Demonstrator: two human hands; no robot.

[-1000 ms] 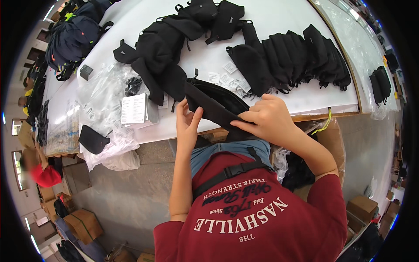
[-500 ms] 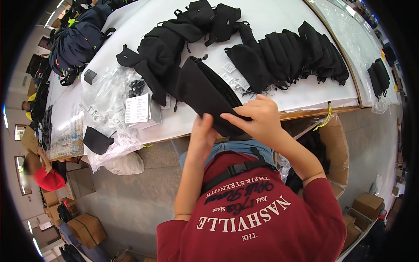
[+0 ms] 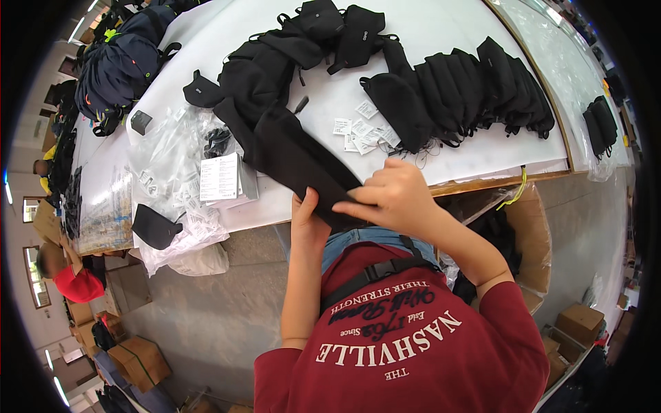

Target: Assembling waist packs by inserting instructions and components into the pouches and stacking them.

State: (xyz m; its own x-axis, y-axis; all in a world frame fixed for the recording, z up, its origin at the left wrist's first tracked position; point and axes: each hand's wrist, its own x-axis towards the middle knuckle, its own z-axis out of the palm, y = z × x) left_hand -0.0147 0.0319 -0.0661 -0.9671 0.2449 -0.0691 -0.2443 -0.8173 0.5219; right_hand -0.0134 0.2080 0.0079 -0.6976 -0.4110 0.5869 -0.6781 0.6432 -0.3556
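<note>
A long black fabric pouch (image 3: 296, 155) with an open top slants over the table's near edge between my hands. My left hand (image 3: 310, 219) grips its near end from the left, thumb on the outer face and fingers behind. At the opening's near end, my right hand (image 3: 389, 196) pinches the rim between thumb and fingers. Beyond the pouch lie white paper tags (image 3: 361, 131) with thin strings. A black zipper pull (image 3: 301, 104) stands by the pouch's far end. More black pouches (image 3: 265, 76) are heaped behind it.
A row of black pouches (image 3: 475, 89) stands at the right. At the left are clear plastic bags (image 3: 165, 155), a stack of white cards (image 3: 220, 179), a loose small pouch (image 3: 157, 226) and navy bags (image 3: 117, 76). An open carton (image 3: 533, 227) sits below the table's right edge.
The pouch has shifted left and towards me with both hands, and its far end has swung left. More of the white tags show now. Both hands keep their hold.
</note>
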